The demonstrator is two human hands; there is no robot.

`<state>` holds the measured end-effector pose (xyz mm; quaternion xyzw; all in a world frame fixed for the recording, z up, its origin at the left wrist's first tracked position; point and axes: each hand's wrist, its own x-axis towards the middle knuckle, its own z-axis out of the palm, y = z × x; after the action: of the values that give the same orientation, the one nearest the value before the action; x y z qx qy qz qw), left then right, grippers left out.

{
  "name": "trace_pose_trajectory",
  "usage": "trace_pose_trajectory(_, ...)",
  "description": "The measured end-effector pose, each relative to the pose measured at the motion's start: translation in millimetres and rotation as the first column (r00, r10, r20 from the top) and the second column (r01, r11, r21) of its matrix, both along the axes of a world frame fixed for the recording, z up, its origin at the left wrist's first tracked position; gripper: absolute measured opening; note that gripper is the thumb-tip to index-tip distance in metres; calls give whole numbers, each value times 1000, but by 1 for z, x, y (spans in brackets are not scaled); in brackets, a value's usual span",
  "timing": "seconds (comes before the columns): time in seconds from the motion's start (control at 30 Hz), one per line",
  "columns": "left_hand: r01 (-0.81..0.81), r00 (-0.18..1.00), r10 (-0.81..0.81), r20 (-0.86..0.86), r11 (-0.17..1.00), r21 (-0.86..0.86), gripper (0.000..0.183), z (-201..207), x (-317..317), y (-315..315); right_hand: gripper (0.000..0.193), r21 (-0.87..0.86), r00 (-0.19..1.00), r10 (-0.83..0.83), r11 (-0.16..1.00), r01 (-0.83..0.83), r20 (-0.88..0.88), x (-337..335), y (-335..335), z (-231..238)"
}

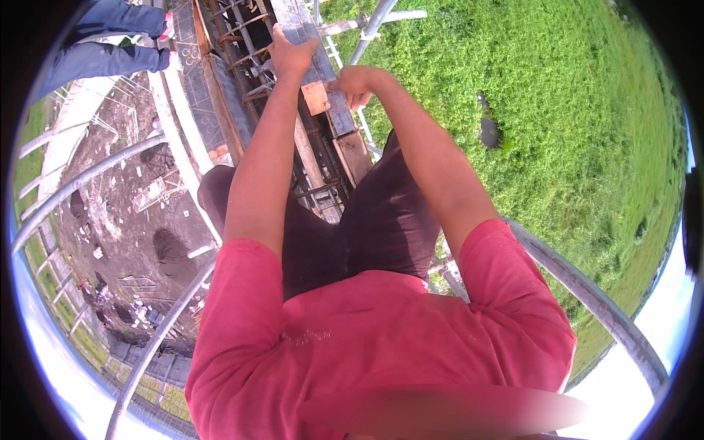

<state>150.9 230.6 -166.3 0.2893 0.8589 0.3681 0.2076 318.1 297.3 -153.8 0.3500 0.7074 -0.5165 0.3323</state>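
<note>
A long grey board (301,20) runs away from me along the right side of a narrow formwork trench with steel bars in it. My left hand (292,56) is closed at the left edge of this board, one digit pointing forward; its other fingers are mostly hidden. Nearer to me, my right hand (358,83) grips the board's outer edge, with curled fingers hanging on the grass side and one digit reaching over the top. Beside that digit, a small pale wooden block (316,98) lies across the board's inner edge.
Steel reinforcing bars (253,53) fill the trench between my legs. Scaffold tubes (601,293) surround me, with grass far below on the right and a muddy site (139,220) below on the left. Another person's legs (110,55) are at the upper left, beside a dark form panel (202,95).
</note>
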Motion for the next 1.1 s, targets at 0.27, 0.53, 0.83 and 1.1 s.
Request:
trace_pose_trajectory(0.27,-102,893,173,-415,977,190,90,-35,15,14,64,123,994,-33,991,46,-107,12,-16,-16)
trace_pose_trajectory(0.53,11,986,24,-164,978,206,105,-67,19,3,41,325,942,43,943,71,-332,43,-39,-20)
trace_pose_trajectory(0.83,32,983,-4,-181,988,151,104,-49,28,-5,68,452,901,59,878,157,-429,59,-69,-26)
trace_pose_trajectory(1.1,-37,997,35,-68,999,-33,106,-44,51,-5,72,415,881,119,905,94,-459,71,-69,-22)
